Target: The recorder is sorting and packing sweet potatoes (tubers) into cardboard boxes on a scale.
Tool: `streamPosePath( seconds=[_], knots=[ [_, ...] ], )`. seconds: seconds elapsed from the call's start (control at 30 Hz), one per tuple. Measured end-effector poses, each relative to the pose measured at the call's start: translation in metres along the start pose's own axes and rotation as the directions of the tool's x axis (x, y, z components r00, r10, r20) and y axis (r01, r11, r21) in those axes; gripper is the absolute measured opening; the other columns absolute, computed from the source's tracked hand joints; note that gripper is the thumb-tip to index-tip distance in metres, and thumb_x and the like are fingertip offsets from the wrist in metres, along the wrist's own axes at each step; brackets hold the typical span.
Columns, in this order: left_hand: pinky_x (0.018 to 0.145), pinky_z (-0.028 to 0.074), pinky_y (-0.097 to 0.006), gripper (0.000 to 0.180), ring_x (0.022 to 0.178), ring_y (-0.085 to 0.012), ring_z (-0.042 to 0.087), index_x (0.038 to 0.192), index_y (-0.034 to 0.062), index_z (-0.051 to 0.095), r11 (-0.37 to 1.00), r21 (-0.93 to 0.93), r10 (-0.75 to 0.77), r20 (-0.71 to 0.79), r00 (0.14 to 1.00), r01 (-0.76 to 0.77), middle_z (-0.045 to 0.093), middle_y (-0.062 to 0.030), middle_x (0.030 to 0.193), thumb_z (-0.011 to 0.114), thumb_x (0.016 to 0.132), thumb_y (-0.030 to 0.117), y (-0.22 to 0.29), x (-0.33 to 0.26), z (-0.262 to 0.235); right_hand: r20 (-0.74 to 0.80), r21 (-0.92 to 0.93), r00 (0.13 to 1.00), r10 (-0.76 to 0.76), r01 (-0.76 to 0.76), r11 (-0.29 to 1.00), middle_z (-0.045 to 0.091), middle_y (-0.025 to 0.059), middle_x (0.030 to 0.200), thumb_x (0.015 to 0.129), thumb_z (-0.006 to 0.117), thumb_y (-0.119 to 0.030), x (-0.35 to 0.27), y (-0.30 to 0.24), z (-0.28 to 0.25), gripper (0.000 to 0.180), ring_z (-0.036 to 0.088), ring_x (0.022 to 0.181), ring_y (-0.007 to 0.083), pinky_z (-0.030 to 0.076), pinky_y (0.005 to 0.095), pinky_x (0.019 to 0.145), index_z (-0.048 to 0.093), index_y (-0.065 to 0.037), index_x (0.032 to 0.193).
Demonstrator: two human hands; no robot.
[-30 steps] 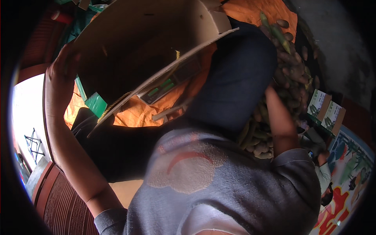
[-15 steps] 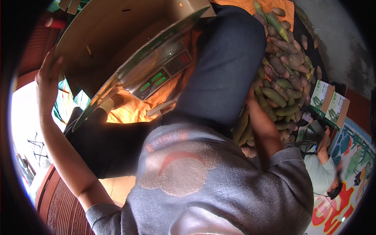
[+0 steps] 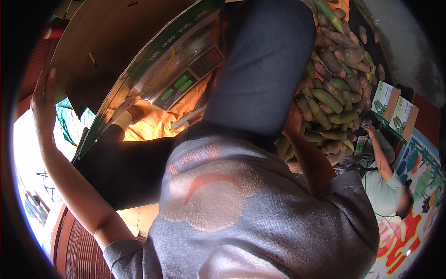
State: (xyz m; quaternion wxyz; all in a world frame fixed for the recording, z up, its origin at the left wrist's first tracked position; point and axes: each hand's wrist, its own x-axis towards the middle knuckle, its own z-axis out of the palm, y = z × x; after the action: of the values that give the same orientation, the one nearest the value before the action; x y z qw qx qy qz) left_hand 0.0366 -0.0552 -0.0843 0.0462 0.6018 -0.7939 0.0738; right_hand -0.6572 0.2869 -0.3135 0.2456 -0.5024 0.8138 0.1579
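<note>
Co-worker near colourful poster

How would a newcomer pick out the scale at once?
Start at the large cardboard box, upper left. Between its green-printed side and the dark trouser leg, by the orange sheet, sits the scale. Its glowing green displays set it apart from the sheet and box.

Carton left of tuber heap

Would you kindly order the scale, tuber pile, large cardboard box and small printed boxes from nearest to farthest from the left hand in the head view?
From the left hand:
1. Large cardboard box, right beside it
2. Scale, upper middle
3. Tuber pile, upper right
4. Small printed boxes, far right
</note>
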Motion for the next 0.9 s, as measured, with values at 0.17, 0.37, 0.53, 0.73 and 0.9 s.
streamPosePath(
  seconds=[0.17, 0.37, 0.53, 0.73, 0.9],
  knots=[
    [0.088, 0.050, -0.035, 0.038, 0.099, -0.0222, 0.070, 0.135, 0.0185, 0.061, 0.944, -0.227, -0.233, 0.056, 0.971, 0.239, 0.069, -0.0128, 0.122, 0.056, 0.101, 0.034, 0.047, 0.004, -0.016, 0.338, -0.229, 0.823, 0.457, -0.399, 0.888, 0.035, 0.0193, 0.149, 0.086, 0.066, -0.031, 0.006, 0.095, 0.072, 0.084, 0.029, 0.142, 0.0357, 0.019, 0.0472, 0.119, 0.023, -0.001, 0.151],
    [0.098, 0.048, -0.038, 0.039, 0.118, -0.0337, 0.063, 0.133, 0.0144, 0.062, 0.963, -0.221, -0.157, 0.015, 0.987, 0.156, 0.066, -0.0140, 0.126, 0.056, 0.100, 0.034, 0.052, -0.006, -0.024, 0.203, -0.076, 0.802, 0.562, -0.559, 0.825, 0.034, 0.0205, 0.145, 0.082, 0.073, -0.040, 0.021, 0.080, 0.101, 0.090, 0.033, 0.136, 0.0393, 0.028, 0.0450, 0.115, 0.026, -0.004, 0.150],
    [0.094, 0.050, -0.038, 0.035, 0.113, -0.0320, 0.065, 0.130, 0.0120, 0.064, 0.926, -0.320, -0.195, 0.045, 0.980, 0.199, 0.068, -0.0166, 0.121, 0.059, 0.099, 0.027, 0.076, 0.009, -0.029, 0.121, 0.316, 0.796, 0.594, -0.598, 0.737, 0.035, 0.0211, 0.145, 0.084, 0.073, -0.036, -0.004, 0.079, 0.120, 0.078, 0.037, 0.132, 0.0408, 0.038, 0.0461, 0.109, 0.032, -0.018, 0.147],
    [0.093, 0.051, -0.037, 0.036, 0.116, -0.0278, 0.065, 0.133, 0.0140, 0.061, 0.901, -0.365, -0.204, 0.118, 0.972, 0.234, 0.068, -0.0145, 0.122, 0.058, 0.100, 0.027, 0.046, 0.004, -0.028, 0.202, 0.149, 0.903, 0.379, -0.411, 0.900, 0.047, 0.0221, 0.142, 0.087, 0.068, -0.037, -0.025, 0.047, 0.068, 0.080, 0.050, 0.129, 0.0397, 0.045, 0.0486, 0.101, 0.021, -0.021, 0.150],
    [0.090, 0.053, -0.037, 0.032, 0.114, -0.0263, 0.067, 0.130, 0.0134, 0.063, 0.872, -0.472, -0.113, 0.062, 0.992, 0.129, 0.070, -0.0134, 0.118, 0.057, 0.100, 0.023, 0.054, 0.018, -0.041, 0.076, 0.256, 0.947, 0.313, -0.322, 0.911, 0.048, 0.0225, 0.145, 0.085, 0.071, -0.024, 0.029, 0.040, -0.003, 0.090, 0.050, 0.131, 0.0380, 0.042, 0.0449, 0.106, 0.015, -0.010, 0.154]
  ],
)
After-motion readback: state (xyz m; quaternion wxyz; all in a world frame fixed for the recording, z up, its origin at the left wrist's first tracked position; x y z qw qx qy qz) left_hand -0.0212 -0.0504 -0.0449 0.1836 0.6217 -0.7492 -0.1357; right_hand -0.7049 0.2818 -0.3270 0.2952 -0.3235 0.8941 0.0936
